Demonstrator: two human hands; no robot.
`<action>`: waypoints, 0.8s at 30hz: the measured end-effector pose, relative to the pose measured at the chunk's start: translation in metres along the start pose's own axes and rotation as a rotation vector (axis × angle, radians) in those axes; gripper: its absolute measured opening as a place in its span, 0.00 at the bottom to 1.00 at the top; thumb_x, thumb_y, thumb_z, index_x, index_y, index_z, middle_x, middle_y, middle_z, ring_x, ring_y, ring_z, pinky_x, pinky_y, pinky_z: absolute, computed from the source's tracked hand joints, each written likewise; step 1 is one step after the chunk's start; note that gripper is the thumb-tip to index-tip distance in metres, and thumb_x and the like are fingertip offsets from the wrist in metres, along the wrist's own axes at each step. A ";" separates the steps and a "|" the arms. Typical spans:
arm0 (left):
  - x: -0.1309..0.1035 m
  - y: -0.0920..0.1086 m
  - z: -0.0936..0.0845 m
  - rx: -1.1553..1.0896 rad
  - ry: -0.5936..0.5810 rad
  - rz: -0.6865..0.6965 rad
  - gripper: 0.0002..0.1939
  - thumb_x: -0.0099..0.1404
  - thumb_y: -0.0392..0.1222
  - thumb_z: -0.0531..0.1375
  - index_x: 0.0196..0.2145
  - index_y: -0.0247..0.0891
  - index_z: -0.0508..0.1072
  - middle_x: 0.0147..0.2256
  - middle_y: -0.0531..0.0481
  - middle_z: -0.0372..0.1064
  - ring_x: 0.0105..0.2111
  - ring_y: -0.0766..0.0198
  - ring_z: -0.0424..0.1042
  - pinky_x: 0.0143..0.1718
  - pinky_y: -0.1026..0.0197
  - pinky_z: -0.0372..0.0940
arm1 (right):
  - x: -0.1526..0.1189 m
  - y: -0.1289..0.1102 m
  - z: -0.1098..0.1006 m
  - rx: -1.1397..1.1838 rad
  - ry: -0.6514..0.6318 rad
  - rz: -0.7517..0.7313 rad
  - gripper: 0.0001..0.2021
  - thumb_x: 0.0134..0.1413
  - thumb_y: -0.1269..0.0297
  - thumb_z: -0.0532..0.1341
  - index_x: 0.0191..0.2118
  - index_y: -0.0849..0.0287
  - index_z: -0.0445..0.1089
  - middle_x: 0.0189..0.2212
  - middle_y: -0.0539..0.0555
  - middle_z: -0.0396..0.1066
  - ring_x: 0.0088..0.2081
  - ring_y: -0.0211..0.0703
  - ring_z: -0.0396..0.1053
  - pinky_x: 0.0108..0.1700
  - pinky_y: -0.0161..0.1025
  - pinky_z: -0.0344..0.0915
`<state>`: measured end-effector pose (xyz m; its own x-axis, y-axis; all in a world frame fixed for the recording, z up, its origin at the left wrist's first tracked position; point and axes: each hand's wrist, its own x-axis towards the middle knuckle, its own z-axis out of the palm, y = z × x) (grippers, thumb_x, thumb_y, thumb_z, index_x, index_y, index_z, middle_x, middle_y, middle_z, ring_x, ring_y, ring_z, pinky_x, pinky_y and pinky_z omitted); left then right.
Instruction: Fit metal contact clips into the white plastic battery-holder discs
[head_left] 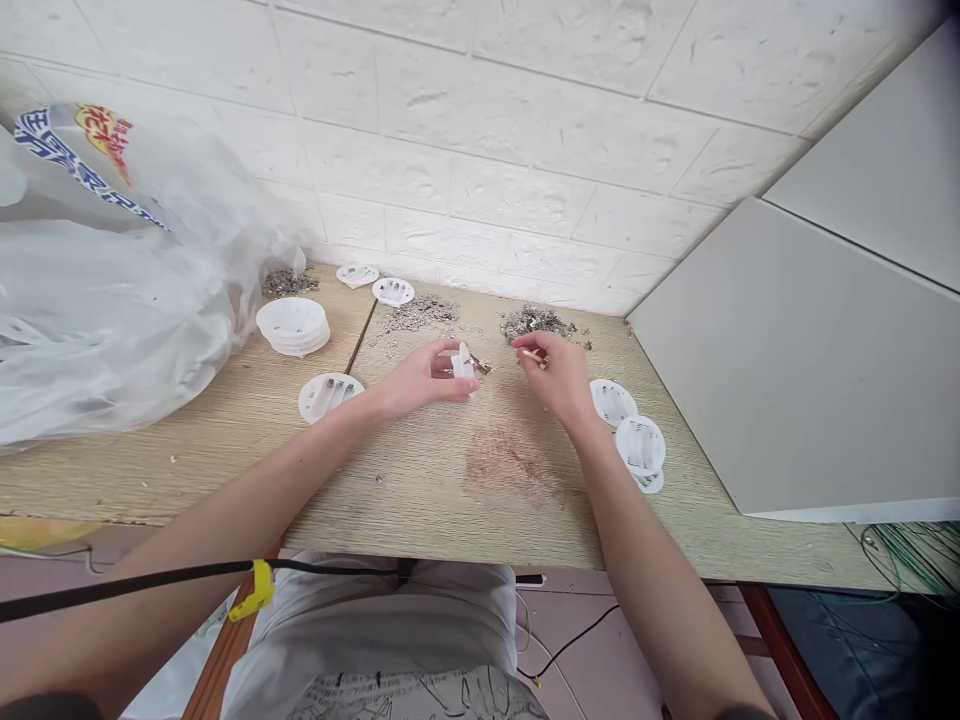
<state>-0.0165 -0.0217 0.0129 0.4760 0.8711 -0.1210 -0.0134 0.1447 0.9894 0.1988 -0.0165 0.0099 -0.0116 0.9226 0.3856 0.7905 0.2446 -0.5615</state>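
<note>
Near the middle of the table, my left hand point(431, 378) is closed on a white plastic piece point(463, 366), held tilted on edge between thumb and fingers. To its right, my right hand point(553, 372) has its fingers closed round a thin tan stick-like tool point(534, 357). The two hands are apart. Just behind my right hand lies a pile of small metal parts point(536, 320). Another spread of small metal bits point(421, 312) lies behind my left hand. A dark, thin metal item point(481, 366) shows beside the white piece; whether it touches the piece is unclear.
Round white plastic pieces lie at left point(330, 396), stacked point(292, 325), at the back point(393, 291) and by my right forearm point(640, 445). A large plastic bag point(112, 300) covers the left side. A grey panel point(810, 370) stands right. Green wires point(911, 560) hang at the lower right.
</note>
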 end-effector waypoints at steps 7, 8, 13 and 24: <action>0.002 0.000 0.000 -0.064 0.059 -0.012 0.30 0.48 0.46 0.72 0.47 0.35 0.71 0.45 0.41 0.72 0.44 0.57 0.73 0.51 0.47 0.69 | -0.006 -0.003 0.014 -0.182 -0.177 -0.230 0.20 0.57 0.76 0.52 0.51 0.61 0.73 0.48 0.60 0.74 0.51 0.54 0.65 0.51 0.49 0.62; 0.002 0.000 -0.001 -0.068 0.059 0.001 0.28 0.49 0.47 0.72 0.46 0.35 0.72 0.45 0.42 0.72 0.44 0.58 0.72 0.51 0.48 0.69 | -0.007 -0.005 0.017 -0.183 -0.216 -0.265 0.20 0.58 0.77 0.51 0.52 0.61 0.73 0.50 0.60 0.73 0.51 0.53 0.65 0.53 0.48 0.62; 0.002 0.000 -0.004 -0.046 0.038 0.077 0.22 0.54 0.52 0.68 0.42 0.35 0.74 0.44 0.44 0.71 0.45 0.59 0.70 0.51 0.49 0.69 | -0.009 -0.009 0.021 -0.188 -0.247 -0.269 0.14 0.60 0.72 0.53 0.42 0.61 0.76 0.45 0.60 0.74 0.46 0.51 0.67 0.50 0.46 0.62; 0.004 0.000 -0.004 -0.040 0.059 0.075 0.22 0.53 0.51 0.68 0.41 0.35 0.74 0.43 0.43 0.71 0.44 0.57 0.71 0.48 0.49 0.69 | -0.010 -0.015 0.024 -0.128 -0.241 -0.293 0.11 0.61 0.68 0.56 0.33 0.59 0.75 0.39 0.59 0.74 0.41 0.47 0.68 0.44 0.42 0.62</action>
<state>-0.0180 -0.0168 0.0120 0.4198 0.9061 -0.0523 -0.0823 0.0954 0.9920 0.1726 -0.0226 -0.0032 -0.3791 0.8668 0.3240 0.8023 0.4823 -0.3516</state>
